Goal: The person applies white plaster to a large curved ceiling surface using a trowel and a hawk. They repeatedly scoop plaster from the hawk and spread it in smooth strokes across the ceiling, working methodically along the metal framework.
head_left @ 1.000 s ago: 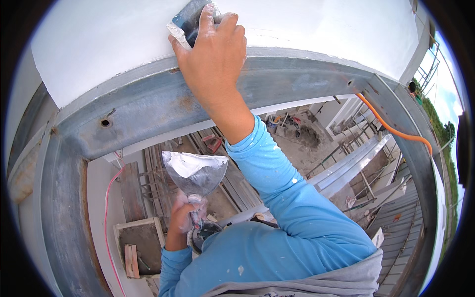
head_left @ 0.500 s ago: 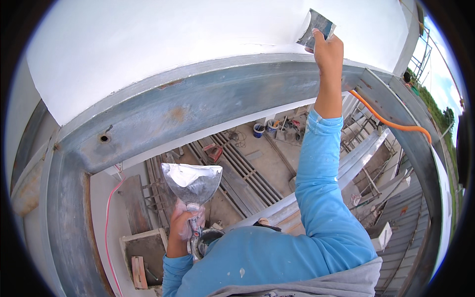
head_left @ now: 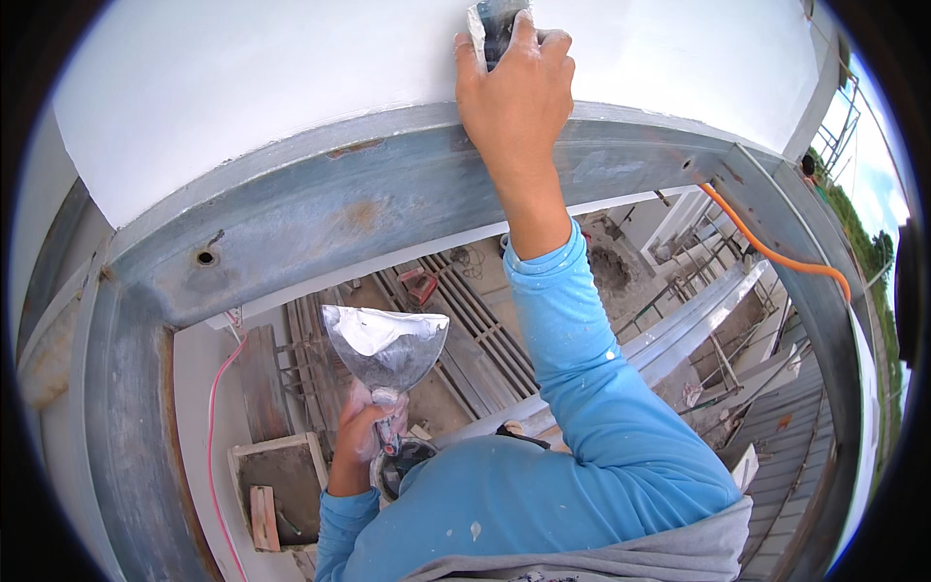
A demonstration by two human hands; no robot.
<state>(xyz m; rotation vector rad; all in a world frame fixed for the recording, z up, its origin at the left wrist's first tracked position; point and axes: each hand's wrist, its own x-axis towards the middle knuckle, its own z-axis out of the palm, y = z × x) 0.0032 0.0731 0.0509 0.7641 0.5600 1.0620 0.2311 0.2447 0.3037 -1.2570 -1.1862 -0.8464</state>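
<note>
Head cam, only view. Clamped in R hand [head_left: 519, 97]: small blade [head_left: 499, 29], up at top of frame over white wall [head_left: 272, 78], above steel beam [head_left: 281, 228]. Fingers closed round it, thumb side left, fingertips on back of plate. Can't confirm contact w/ wall; upper end cut by frame.

Also gripped, in L hand [head_left: 361, 422]: wide blade [head_left: 393, 359], low & left, in front of torso, well apart from wall. Fingers wrapped round handle. On its upper edge: thick white paste [head_left: 373, 333].

Technique (judgement, looks like skim/smoothing): lay small blade at low angle, flex lightly, press evenly along full edge. Pull long overlapping passes, feather out at ends. Scrape excess off onto wide blade often, esp. w/ paste built up on L edge. Hold wide blade near level, else risk dripping. Go easy next to beam, avoid nicking edge.

Orientation: wide blade flared end up/away from body, straight edge approx L-R, slightly lower at R; long axis handle-to-edge, near vertical in frame. Small blade: pasted edge facing L, running approx top-to-bottom, slight tilt; full long axis unclear, partly hidden by hand.
</note>
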